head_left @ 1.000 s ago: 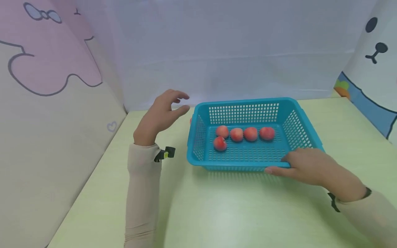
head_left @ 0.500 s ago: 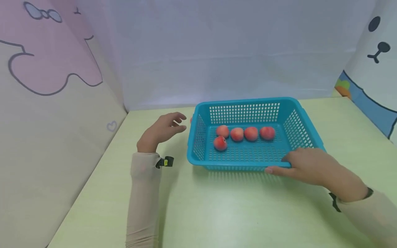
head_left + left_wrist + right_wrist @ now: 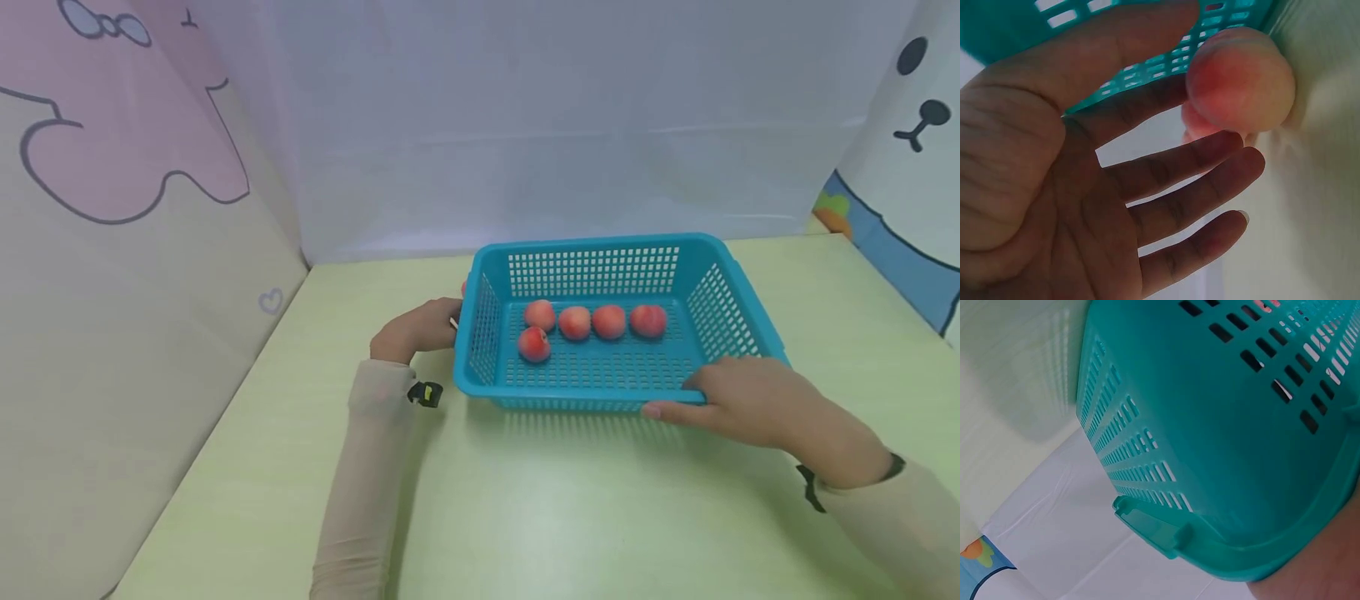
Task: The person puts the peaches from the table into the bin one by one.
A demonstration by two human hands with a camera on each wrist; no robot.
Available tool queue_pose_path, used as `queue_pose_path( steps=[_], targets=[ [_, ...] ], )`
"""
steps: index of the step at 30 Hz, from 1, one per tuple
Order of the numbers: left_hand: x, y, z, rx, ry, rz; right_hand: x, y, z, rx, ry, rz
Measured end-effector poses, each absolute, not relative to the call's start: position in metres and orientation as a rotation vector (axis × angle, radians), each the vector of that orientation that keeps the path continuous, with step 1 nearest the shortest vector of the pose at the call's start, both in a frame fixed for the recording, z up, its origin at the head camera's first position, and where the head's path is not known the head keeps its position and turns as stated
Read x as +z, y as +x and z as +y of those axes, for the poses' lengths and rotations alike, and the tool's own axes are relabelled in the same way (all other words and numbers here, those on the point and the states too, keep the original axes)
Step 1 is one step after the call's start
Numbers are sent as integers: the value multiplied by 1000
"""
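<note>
A blue plastic basket (image 3: 592,398) with latticed sides holds several red-and-pink peaches (image 3: 609,322). My right hand (image 3: 757,408) grips the basket's front rim near the right corner, thumb outside and fingers over the edge. At the basket's left side, my left hand (image 3: 423,325) reaches low, its fingertips hidden by the basket in the head view. The left wrist view has that hand's fingers spread and fairly straight, fingertips right at a peach (image 3: 1241,81) beside the basket wall. Behind it, another peach (image 3: 1196,122) is partly hidden.
The basket stands on a pale yellow-green table (image 3: 570,508). A whitish sheet (image 3: 562,125) hangs behind it. Cartoon-printed panels rise on the left (image 3: 135,150) and the right (image 3: 900,200). In the head view, a sliver of peach (image 3: 464,288) shows past the basket's left edge.
My left hand has come down and to the right, from above the table to the basket's left side. The right hand keeps its grip, and the basket stays in place.
</note>
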State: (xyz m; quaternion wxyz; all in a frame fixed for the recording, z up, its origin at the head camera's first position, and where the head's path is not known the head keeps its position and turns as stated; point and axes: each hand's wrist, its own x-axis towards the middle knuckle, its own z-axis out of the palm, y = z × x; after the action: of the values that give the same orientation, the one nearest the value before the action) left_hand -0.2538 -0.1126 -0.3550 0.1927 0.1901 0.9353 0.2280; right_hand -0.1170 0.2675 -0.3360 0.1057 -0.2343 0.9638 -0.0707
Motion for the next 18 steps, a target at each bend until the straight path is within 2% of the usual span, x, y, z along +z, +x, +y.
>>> queue_pose_path(
  steps=[18],
  targets=[
    [-359, -252, -102, 624, 500, 2583, -334, -117, 268, -195, -686, 2850]
  ],
)
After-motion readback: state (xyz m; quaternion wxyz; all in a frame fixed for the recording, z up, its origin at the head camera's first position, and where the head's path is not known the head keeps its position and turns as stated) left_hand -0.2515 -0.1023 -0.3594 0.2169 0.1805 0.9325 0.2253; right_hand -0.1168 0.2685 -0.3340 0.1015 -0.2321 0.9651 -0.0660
